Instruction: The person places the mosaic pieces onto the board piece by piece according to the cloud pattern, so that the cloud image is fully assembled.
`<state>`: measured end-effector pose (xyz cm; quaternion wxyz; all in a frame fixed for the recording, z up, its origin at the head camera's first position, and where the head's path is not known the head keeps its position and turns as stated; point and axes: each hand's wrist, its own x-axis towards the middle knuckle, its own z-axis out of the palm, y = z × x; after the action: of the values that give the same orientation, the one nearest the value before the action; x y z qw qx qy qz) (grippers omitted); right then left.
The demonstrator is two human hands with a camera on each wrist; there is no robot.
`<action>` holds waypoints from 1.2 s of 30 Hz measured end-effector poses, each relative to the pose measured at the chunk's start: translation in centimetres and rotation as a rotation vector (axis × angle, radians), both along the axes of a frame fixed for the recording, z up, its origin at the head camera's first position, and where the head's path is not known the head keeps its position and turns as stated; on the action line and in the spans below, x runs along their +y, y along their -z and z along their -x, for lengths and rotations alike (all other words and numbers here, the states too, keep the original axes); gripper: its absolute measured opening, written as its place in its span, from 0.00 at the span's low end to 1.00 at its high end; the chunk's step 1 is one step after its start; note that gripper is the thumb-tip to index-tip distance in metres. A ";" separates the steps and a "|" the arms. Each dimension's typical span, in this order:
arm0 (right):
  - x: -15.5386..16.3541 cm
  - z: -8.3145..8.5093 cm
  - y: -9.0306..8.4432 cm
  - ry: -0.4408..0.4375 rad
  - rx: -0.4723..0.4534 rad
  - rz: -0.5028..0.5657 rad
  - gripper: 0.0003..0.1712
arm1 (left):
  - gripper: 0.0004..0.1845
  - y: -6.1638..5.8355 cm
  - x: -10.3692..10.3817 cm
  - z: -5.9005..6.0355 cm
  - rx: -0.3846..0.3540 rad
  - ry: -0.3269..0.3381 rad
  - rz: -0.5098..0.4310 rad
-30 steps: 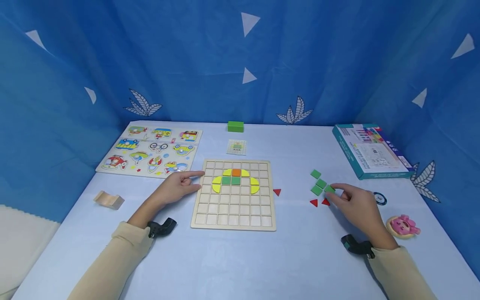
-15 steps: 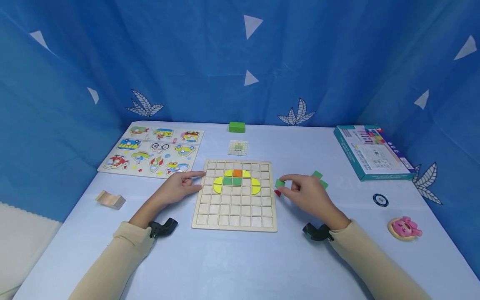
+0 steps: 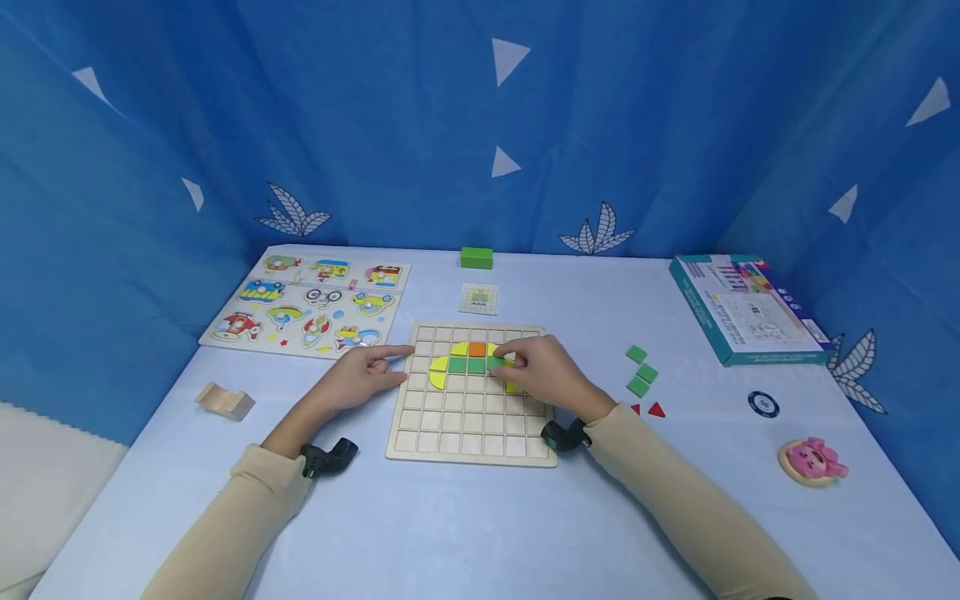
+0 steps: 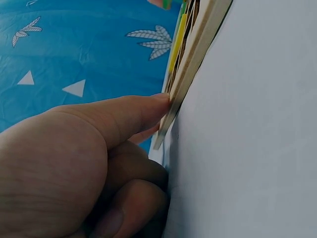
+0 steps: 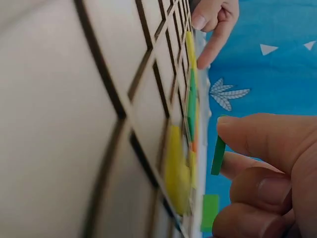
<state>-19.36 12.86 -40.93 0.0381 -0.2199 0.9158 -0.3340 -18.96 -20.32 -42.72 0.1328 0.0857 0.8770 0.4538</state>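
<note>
A wooden grid board (image 3: 450, 423) lies mid-table, bearing yellow quarter-round pieces (image 3: 438, 380), an orange square (image 3: 477, 349) and green squares (image 3: 457, 365). My right hand (image 3: 551, 375) is over the board's upper right part and pinches a green square tile (image 5: 218, 156) between thumb and index finger. The right wrist view has that tile on edge, raised above the grid. My left hand (image 3: 358, 379) touches the board's left edge with extended thumb and index finger, its other fingers curled. Part of the right-hand yellow pieces is hidden behind my right hand.
Loose green squares (image 3: 638, 387) and red triangles (image 3: 656, 409) lie right of the board. Behind it are a pattern card (image 3: 478, 298) and green block (image 3: 477, 257). Around stand a vehicle puzzle (image 3: 303, 308), wooden block (image 3: 225, 402), box (image 3: 750, 312), round chip (image 3: 763, 404) and pink toy (image 3: 813, 461).
My right hand has picked a green square tile from the loose pieces and carried it left over the board. My left hand has stayed at the board's edge.
</note>
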 end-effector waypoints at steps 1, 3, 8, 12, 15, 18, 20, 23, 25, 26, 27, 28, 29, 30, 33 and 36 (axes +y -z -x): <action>-0.2 0.2 0.2 0.000 -0.010 0.001 0.15 | 0.24 0.0 0.0 0.0 -0.002 0.001 -0.002; -0.5 0.4 0.5 0.011 -0.031 0.009 0.15 | 0.24 0.1 -0.1 0.1 -0.003 0.008 -0.009; -0.6 0.5 0.7 0.022 -0.040 0.017 0.15 | 0.24 0.0 -0.2 0.1 0.029 0.014 0.000; -0.6 0.4 0.6 0.017 -0.035 0.011 0.15 | 0.24 0.0 -0.2 0.1 0.037 0.011 0.003; -0.7 0.4 0.5 0.017 -0.036 0.006 0.15 | 0.25 0.0 -0.2 0.1 0.030 0.011 0.008; -0.7 0.3 0.6 0.022 -0.040 0.008 0.15 | 0.25 0.1 -0.2 0.1 0.025 0.009 0.012; -0.7 0.2 0.7 0.033 -0.046 0.010 0.15 | 0.24 0.1 -0.2 0.1 0.032 0.013 0.018; -0.8 0.2 0.8 0.045 -0.052 0.018 0.14 | 0.24 0.0 -0.1 0.1 0.043 0.017 0.025; -0.8 0.2 0.9 0.050 -0.052 0.023 0.13 | 0.24 0.0 -0.2 0.2 0.048 0.020 0.031; -0.8 0.2 0.9 0.052 -0.051 0.022 0.13 | 0.24 0.0 -0.2 0.2 0.048 0.021 0.032; -0.8 0.2 0.9 0.053 -0.050 0.021 0.13 | 0.24 0.0 -0.2 0.2 0.047 0.022 0.032; -0.8 0.2 0.9 0.055 -0.050 0.020 0.13 | 0.24 0.0 -0.1 0.2 0.046 0.021 0.031; -0.8 0.2 0.8 0.057 -0.051 0.019 0.12 | 0.24 0.0 -0.1 0.1 0.045 0.021 0.030; -0.8 0.2 0.8 0.059 -0.052 0.015 0.12 | 0.24 0.0 -0.1 0.1 0.044 0.021 0.029; -0.8 0.2 0.7 0.065 -0.057 0.011 0.12 | 0.24 -0.1 -0.1 0.1 0.043 0.020 0.027; -0.7 0.1 0.7 0.064 -0.069 0.020 0.13 | 0.24 -0.1 -0.1 0.1 0.042 0.020 0.026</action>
<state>-19.45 12.15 -41.59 0.0567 -0.1793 0.9170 -0.3517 -19.02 -20.39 -42.66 0.1200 0.1020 0.8844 0.4393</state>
